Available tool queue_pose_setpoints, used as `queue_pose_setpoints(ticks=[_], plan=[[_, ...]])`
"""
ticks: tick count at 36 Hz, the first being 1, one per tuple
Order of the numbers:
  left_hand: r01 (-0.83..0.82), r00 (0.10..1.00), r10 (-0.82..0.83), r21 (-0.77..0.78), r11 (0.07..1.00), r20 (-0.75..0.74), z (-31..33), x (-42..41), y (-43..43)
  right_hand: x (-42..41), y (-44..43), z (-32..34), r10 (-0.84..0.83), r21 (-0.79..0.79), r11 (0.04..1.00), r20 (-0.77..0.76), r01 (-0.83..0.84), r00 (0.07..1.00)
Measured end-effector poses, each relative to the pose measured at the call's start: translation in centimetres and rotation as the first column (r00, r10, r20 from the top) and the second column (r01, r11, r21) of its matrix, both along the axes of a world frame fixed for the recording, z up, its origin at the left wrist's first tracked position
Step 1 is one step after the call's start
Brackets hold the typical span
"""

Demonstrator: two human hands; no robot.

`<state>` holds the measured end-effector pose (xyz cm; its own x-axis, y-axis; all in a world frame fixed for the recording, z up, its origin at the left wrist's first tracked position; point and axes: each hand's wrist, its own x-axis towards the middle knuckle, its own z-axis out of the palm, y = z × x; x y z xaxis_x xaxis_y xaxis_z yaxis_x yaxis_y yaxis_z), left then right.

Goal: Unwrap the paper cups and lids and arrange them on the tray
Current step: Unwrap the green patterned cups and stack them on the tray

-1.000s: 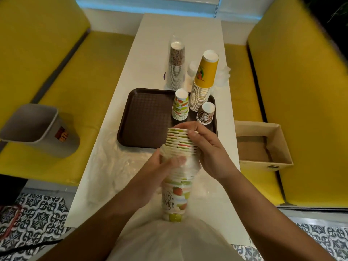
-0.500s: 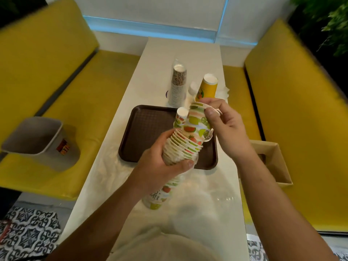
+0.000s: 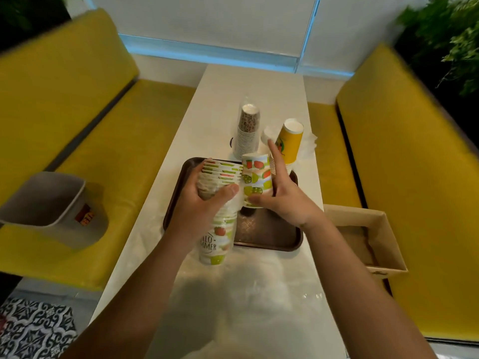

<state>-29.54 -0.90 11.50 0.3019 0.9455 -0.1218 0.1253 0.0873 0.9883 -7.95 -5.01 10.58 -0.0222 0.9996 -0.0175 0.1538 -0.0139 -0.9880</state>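
Note:
My left hand [image 3: 204, 200] grips a tall stack of fruit-print paper cups [image 3: 216, 229], still partly in clear wrap, tilted over the near left of the brown tray [image 3: 261, 237]. My right hand [image 3: 282, 200] holds a separate short stack of fruit-print cups [image 3: 256, 177] upside down over the tray, thumb low and index finger pointing up. Behind it a yellow cup stack [image 3: 289, 143] stands at the tray's far right. A brown-patterned cup stack [image 3: 247, 130] in clear wrap stands on the table beyond the tray. Any small cups on the tray are hidden by my hands.
Loose clear plastic wrap [image 3: 259, 294] lies on the white table near me, and more [image 3: 308, 146] lies by the yellow stack. A grey bin [image 3: 44, 200] sits on the left yellow bench. An open cardboard box [image 3: 363, 237] sits on the right bench.
My right hand pulled several cups off the top of the wrapped stack and brought them down, upside down, over the tray. My left hand moved the stack forward over the tray's edge.

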Motion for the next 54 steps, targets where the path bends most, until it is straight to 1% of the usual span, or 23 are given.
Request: queue_pose_setpoints(ticks=[2, 4, 7, 10, 15, 18, 24, 26, 27, 28, 29, 30, 31, 32, 34, 35, 36, 37, 39, 43, 48, 51, 54], plan=[[-0.023, 1.000, 0.023, -0.011, 1.000, 0.000, -0.1, -0.1, 0.7, -0.5, 1.3, -0.7, -0.138, 0.062, 0.989, 0.018, 0.136, 0.990], [-0.043, 0.999, 0.043, -0.014, 0.999, -0.011, -0.4, -0.4, 1.2, -0.6, 2.7, -1.4, -0.299, 0.159, 0.946, 0.099, 0.282, 0.949], [-0.059, 0.998, 0.059, -0.032, 0.998, -0.011, -0.9, -0.8, 1.7, -0.3, 5.1, -3.0, -0.511, 0.291, 0.847, 0.212, 0.445, 0.833], [-0.081, 0.997, 0.080, -0.052, 0.995, -0.010, -1.4, -1.2, 2.4, -0.2, 7.5, -4.8, -0.618, 0.340, 0.779, 0.275, 0.527, 0.736], [-0.084, 0.996, 0.083, -0.056, 0.995, -0.022, -2.0, -1.5, 3.0, -0.8, 10.0, -7.6, -0.633, 0.324, 0.773, 0.342, 0.545, 0.694], [-0.064, 0.997, 0.061, -0.052, 0.997, -0.046, -2.3, -1.7, 3.2, -1.1, 10.5, -9.0, -0.597, 0.286, 0.801, 0.455, 0.527, 0.660], [-0.033, 0.991, 0.026, -0.053, 0.998, -0.132, -2.7, -1.9, 3.5, -1.7, 9.5, -11.4, -0.520, 0.241, 0.839, 0.620, 0.487, 0.588], [-0.017, 0.987, 0.009, -0.048, 0.999, -0.158, -2.8, -2.0, 3.5, -1.8, 9.0, -11.1, -0.542, 0.288, 0.823, 0.657, 0.490, 0.524], [-0.011, 0.986, 0.003, -0.044, 0.999, -0.169, -2.9, -2.0, 3.5, -2.0, 8.8, -10.7, -0.573, 0.337, 0.805, 0.655, 0.488, 0.493], [-0.006, 0.984, -0.001, -0.038, 0.999, -0.181, -2.9, -2.0, 3.5, -2.2, 8.6, -10.1, -0.611, 0.388, 0.783, 0.628, 0.487, 0.482], [-0.003, 0.981, -0.003, -0.031, 1.000, -0.192, -2.8, -2.0, 3.5, -2.5, 8.3, -9.1, -0.645, 0.428, 0.761, 0.579, 0.488, 0.498], [-0.002, 0.980, -0.003, -0.023, 1.000, -0.199, -2.8, -1.9, 3.4, -2.9, 7.9, -8.0, -0.668, 0.461, 0.744, 0.516, 0.483, 0.536], [0.001, 0.980, -0.004, -0.016, 1.000, -0.201, -2.7, -1.9, 3.3, -3.3, 7.5, -6.6, -0.667, 0.490, 0.739, 0.443, 0.461, 0.599], [0.009, 0.980, -0.011, -0.013, 1.000, -0.198, -2.6, -1.8, 3.2, -3.6, 7.1, -5.3, -0.628, 0.504, 0.755, 0.369, 0.420, 0.686], [0.036, 0.982, -0.038, -0.012, 0.999, -0.183, -2.5, -1.7, 3.0, -4.1, 6.2, -2.8, -0.429, 0.457, 0.845, 0.268, 0.279, 0.863], [0.051, 0.983, -0.052, -0.012, 0.999, -0.174, -2.3, -1.6, 2.9, -4.2, 5.7, -1.6, -0.305, 0.414, 0.891, 0.242, 0.186, 0.921], [0.063, 0.984, -0.064, -0.010, 0.998, -0.167, -2.2, -1.5, 2.8, -4.3, 5.2, -0.7, -0.203, 0.379, 0.920, 0.234, 0.103, 0.951], [0.072, 0.984, -0.072, -0.006, 0.997, -0.162, -2.1, -1.4, 2.6, -4.3, 4.9, -0.1, -0.135, 0.357, 0.933, 0.244, 0.041, 0.960], [0.082, 0.985, -0.080, 0.003, 0.997, -0.155, -1.8, -1.2, 2.3, -4.2, 4.4, 0.5, -0.078, 0.342, 0.940, 0.270, -0.020, 0.960], [0.100, 0.981, -0.097, 0.008, 0.995, -0.165, -1.3, -1.1, 1.6, -3.8, 3.8, 1.0, -0.077, 0.340, 0.940, 0.243, -0.011, 0.967], [0.123, 0.978, -0.113, 0.048, 0.991, -0.178, -0.5, -1.0, 0.8, -4.0, 2.9, 0.9, -0.182, 0.366, 0.921, 0.106, 0.131, 0.978], [0.144, 0.973, -0.127, 0.077, 0.987, -0.194, -0.3, -1.2, 0.2, -3.8, 2.9, 0.7, -0.295, 0.370, 0.891, 0.035, 0.262, 0.955], [0.140, 0.975, -0.123, 0.084, 0.987, -0.183, -0.2, -1.3, -0.4, -3.5, 2.6, 1.0, -0.398, 0.327, 0.859, -0.056, 0.393, 0.916]])
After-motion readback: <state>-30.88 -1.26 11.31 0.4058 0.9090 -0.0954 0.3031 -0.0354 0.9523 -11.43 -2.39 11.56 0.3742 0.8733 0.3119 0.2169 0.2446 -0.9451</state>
